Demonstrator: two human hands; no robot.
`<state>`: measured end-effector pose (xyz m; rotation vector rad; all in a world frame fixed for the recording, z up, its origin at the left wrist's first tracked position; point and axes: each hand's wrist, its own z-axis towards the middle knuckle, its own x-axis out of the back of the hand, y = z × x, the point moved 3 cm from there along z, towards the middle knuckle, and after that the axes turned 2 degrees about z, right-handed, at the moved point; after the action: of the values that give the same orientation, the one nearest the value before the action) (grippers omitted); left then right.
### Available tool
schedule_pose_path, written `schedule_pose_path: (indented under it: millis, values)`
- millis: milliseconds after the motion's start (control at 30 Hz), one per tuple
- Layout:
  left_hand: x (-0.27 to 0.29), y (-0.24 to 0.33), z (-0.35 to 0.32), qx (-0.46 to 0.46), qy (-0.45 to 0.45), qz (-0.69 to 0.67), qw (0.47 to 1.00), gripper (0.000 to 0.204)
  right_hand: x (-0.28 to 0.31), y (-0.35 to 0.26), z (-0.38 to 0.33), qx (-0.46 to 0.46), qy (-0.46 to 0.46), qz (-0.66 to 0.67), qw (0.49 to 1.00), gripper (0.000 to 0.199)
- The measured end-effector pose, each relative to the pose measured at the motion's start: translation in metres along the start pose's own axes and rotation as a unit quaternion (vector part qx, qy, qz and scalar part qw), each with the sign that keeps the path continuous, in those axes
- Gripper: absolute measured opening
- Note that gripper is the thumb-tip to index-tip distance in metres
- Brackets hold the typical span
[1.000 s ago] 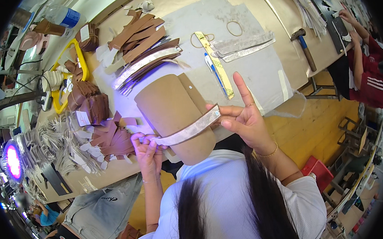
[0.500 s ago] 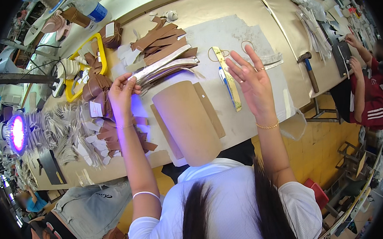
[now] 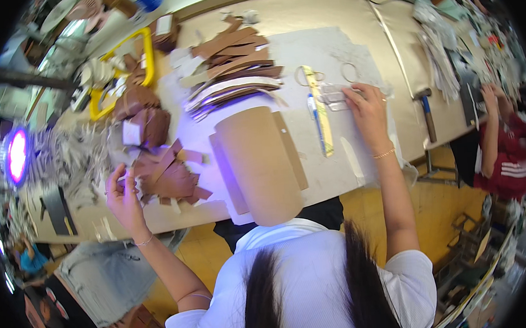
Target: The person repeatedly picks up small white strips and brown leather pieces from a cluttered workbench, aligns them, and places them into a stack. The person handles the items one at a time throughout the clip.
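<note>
My left hand (image 3: 124,201) is beside a pile of brown leather pieces (image 3: 169,173) at the table's left. Its fingers are loosely bent and apart, slightly blurred, and I see nothing held in them. Over the grey sheet, my right hand (image 3: 371,117) has its fingertips closed on the end of a clear plastic strip (image 3: 333,97). Just left of that lie a yellow ruler (image 3: 319,111) and a blue-and-white pen (image 3: 312,109). A curved tan board (image 3: 257,164) stands in front of me. Beyond it lies a stack of brown and white leather strips (image 3: 233,87).
At the back left is a yellow basket (image 3: 149,56) with parts in it. A lit lamp (image 3: 17,155) stands far left, near many pale strips (image 3: 85,152). To the right lies a hammer (image 3: 427,113). A person in a red shirt (image 3: 506,153) works beyond it.
My left hand has left the white strip on the stack and moved down and left. My right hand, raised and open before, has lowered to the clear strip, which now sticks out leftward from the fingertips.
</note>
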<state>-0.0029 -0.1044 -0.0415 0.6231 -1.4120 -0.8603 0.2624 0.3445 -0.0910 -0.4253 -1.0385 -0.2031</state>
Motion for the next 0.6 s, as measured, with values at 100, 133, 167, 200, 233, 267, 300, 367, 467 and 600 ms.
schedule_pose_path:
  millis: [100, 133, 167, 200, 233, 267, 300, 367, 467, 600]
  values:
    - [0.031, -0.055, -0.007, 0.025, 0.027, 0.027, 0.999, 0.024, 0.001, -0.004, 0.002, 0.050, 0.021, -0.011, 0.998, 0.016]
    - [0.039, -0.065, -0.012, 0.004, 0.041, 0.072, 0.997, 0.026, -0.001, -0.006, 0.001, 0.056, 0.011, -0.008, 0.998, 0.015]
    - [0.042, -0.068, -0.016, 0.004, 0.038, 0.109, 0.993, 0.027, -0.002, -0.005, -0.001, 0.062, 0.000, -0.010, 0.998, 0.014]
    - [0.043, -0.071, -0.020, 0.004, 0.035, 0.144, 0.989, 0.028, -0.002, -0.005, -0.002, 0.067, -0.008, -0.013, 0.998, 0.014]
    - [0.044, -0.074, -0.023, 0.004, 0.030, 0.179, 0.983, 0.029, -0.002, -0.007, -0.002, 0.076, -0.021, -0.018, 0.997, 0.013]
    - [0.044, -0.084, -0.024, 0.033, 0.019, 0.176, 0.984, 0.034, -0.003, -0.009, -0.001, 0.085, -0.033, -0.023, 0.996, 0.012]
    - [0.045, -0.091, -0.025, 0.041, 0.024, 0.166, 0.985, 0.035, -0.003, -0.011, -0.002, 0.093, -0.044, -0.029, 0.994, 0.012]
    - [0.045, -0.103, -0.022, 0.054, 0.031, 0.145, 0.987, 0.037, -0.003, -0.013, -0.003, 0.107, -0.057, -0.051, 0.991, 0.010]
    - [0.043, -0.124, -0.012, 0.084, 0.051, 0.084, 0.992, 0.039, 0.005, -0.018, 0.001, 0.137, -0.068, -0.049, 0.987, 0.009]
    - [0.026, -0.128, 0.004, 0.097, 0.031, 0.118, 0.988, 0.039, 0.014, -0.002, 0.007, 0.052, -0.147, 0.065, 0.986, 0.012]
